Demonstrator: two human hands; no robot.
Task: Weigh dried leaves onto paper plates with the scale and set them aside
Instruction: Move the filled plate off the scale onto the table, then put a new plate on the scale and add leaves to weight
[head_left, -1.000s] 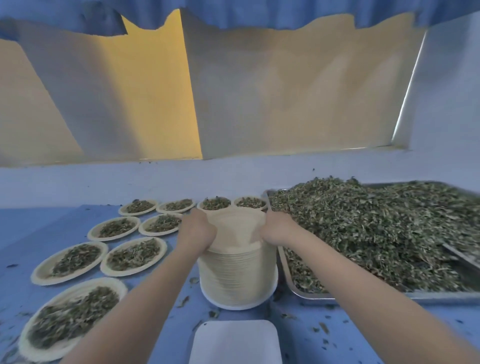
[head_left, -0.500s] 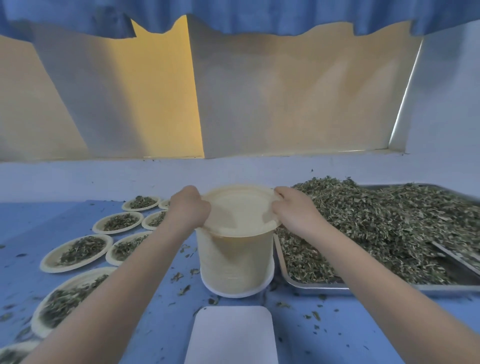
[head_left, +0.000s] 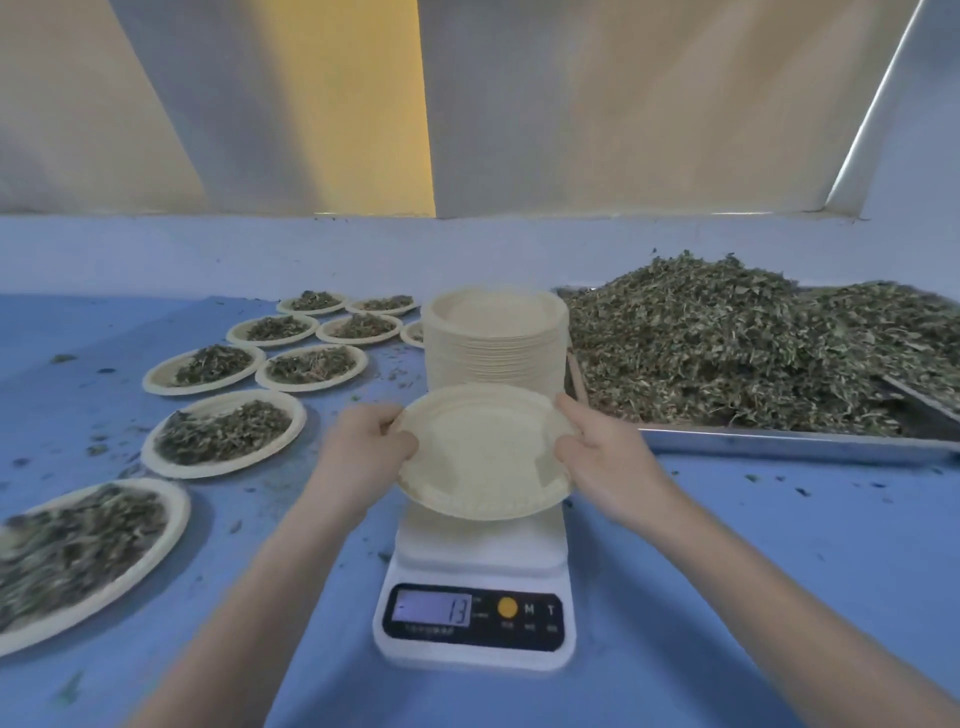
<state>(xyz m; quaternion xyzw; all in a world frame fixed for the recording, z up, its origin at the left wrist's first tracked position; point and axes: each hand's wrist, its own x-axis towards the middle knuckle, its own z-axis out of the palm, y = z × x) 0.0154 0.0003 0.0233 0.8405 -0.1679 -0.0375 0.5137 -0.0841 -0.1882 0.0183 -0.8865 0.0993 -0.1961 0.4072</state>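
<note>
An empty paper plate hangs tilted just above the white digital scale, whose display shows 13 with a minus sign. My left hand grips the plate's left rim and my right hand grips its right rim. Behind the plate stands a tall stack of empty paper plates. A large heap of dried leaves fills a metal tray to the right.
Several paper plates filled with dried leaves lie on the blue table to the left, from the near left edge to the back. Loose leaf bits are scattered over the table. A pale wall ledge runs behind.
Both hands have lifted one plate off the stack and brought it toward me, down over the scale. The view has tilted down, so the scale's display shows.
</note>
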